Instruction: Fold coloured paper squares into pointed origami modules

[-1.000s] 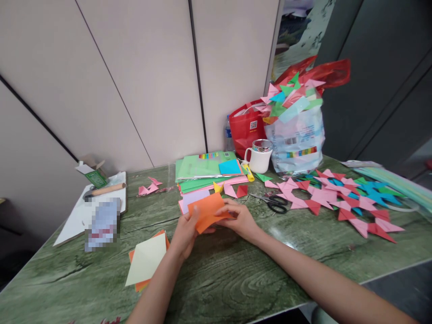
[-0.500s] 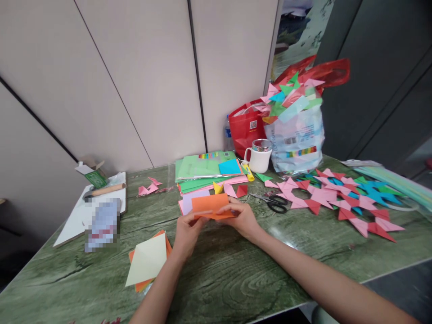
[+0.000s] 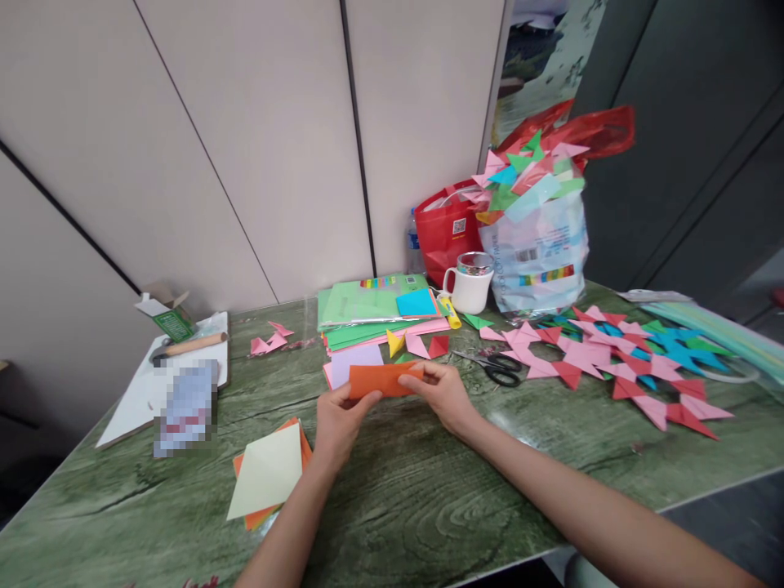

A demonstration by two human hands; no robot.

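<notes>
An orange sheet of paper, folded into a long narrow strip, is held up between both hands above the table. My left hand pinches its left end, the thumb lying along the front. At the right end my right hand grips it between thumb and fingers. Just behind the strip lie a lilac sheet and small folded paper pieces, among them a yellow one and a red one. Nearer to me on the left is a stack of square papers with a cream sheet on top.
Black scissors lie right of my right hand, beside joined pink and red paper shapes. Behind stand a white mug, a red bag and a plastic bag of folded pieces. A hammer rests on a white board at left.
The orange paper's raised back flap has come down, so it is now a flat, narrower strip. Both hands remain at its ends, with the right thumb now on its front.
</notes>
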